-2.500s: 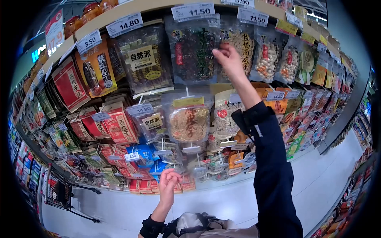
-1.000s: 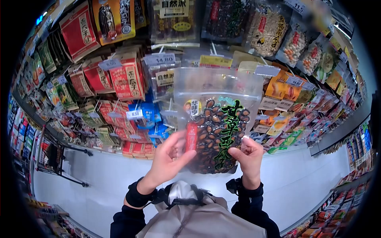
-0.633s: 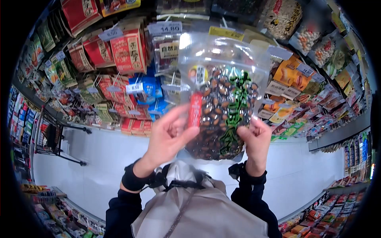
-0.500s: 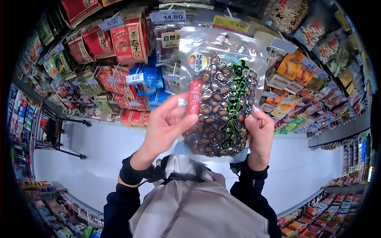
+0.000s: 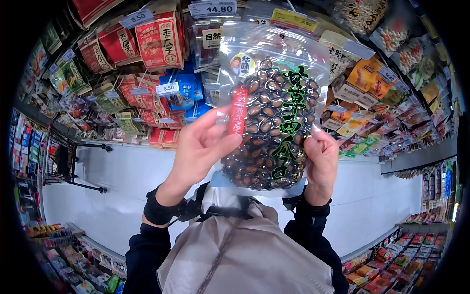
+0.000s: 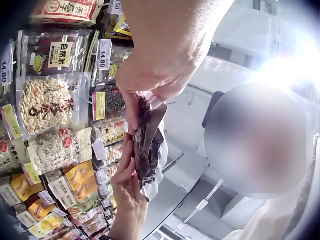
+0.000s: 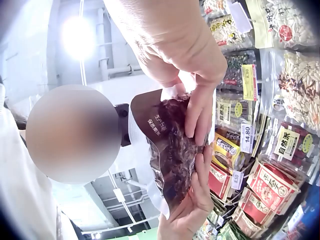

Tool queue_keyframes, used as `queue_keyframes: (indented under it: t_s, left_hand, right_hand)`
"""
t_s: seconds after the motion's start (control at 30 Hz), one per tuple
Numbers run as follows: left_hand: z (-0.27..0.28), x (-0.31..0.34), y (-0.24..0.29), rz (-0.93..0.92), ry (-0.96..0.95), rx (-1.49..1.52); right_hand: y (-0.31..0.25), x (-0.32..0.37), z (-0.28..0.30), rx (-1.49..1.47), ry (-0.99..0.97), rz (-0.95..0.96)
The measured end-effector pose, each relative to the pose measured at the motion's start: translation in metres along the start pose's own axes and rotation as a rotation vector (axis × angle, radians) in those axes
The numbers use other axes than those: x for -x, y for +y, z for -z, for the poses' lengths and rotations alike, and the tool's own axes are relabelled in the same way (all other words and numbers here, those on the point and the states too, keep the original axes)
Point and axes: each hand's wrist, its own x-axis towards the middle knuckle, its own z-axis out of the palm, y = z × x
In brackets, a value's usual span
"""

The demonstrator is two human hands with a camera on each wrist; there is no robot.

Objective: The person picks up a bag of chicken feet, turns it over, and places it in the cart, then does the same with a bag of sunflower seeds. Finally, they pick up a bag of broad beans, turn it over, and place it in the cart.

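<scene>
In the head view a clear zip-top bag of dark watermelon seeds (image 5: 274, 122) is held upright before the chest, its printed front facing up at me. My left hand (image 5: 198, 147) grips its left side, thumb across the front beside the red label. On the opposite edge my right hand (image 5: 322, 161) pinches the lower side, with the thumb in front. Both wrist views show the bag nearly edge-on, and fingers (image 6: 131, 112) of the left hand spread along its back. In the right wrist view, small print shows near the bag's bottom (image 7: 157, 120).
Behind the bag, hooks carry red packets (image 5: 159, 41), blue packets (image 5: 183, 90) and orange packets (image 5: 364, 81), with price tags (image 5: 213, 9) above. A shopping cart (image 5: 61, 157) stands at left on the white floor (image 5: 122, 186). More shelves (image 5: 391, 264) lie behind the person.
The right hand has left the upper shelf row, where it reached for the seed bag. Both hands now hold that bag at the chest, and the head view has tilted down.
</scene>
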Motion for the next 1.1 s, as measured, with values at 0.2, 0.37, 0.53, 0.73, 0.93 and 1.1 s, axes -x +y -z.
queue_keyframes:
  t_s: [0.2, 0.37, 0.53, 0.73, 0.93, 1.1]
  left_hand:
    - [-0.013, -0.012, -0.009, -0.519, 0.260, -0.511]
    - [-0.014, -0.013, -0.018, -0.863, -0.151, -1.452]
    - [-0.011, -0.037, -0.046, -1.123, 0.090, -1.478]
    - [-0.012, -0.027, -0.062, -0.898, 0.189, -0.963]
    - [-0.016, -0.007, -0.073, -0.469, 0.380, -0.157]
    - [-0.008, -0.005, -0.063, -0.454, 0.291, 0.175]
  right_hand:
    - [0.007, -0.009, -0.003, 0.184, 0.196, 0.026]
    - [0.006, -0.019, -0.007, 0.088, 0.209, 0.253]
    - [0.012, -0.004, -0.023, 0.219, 0.338, 0.322]
    - [0.011, 0.006, -0.031, 0.587, -0.134, 0.497]
    - [0.014, -0.009, -0.034, 1.094, -0.130, 0.582]
    - [0.022, -0.012, -0.038, 1.162, -0.119, 0.618]
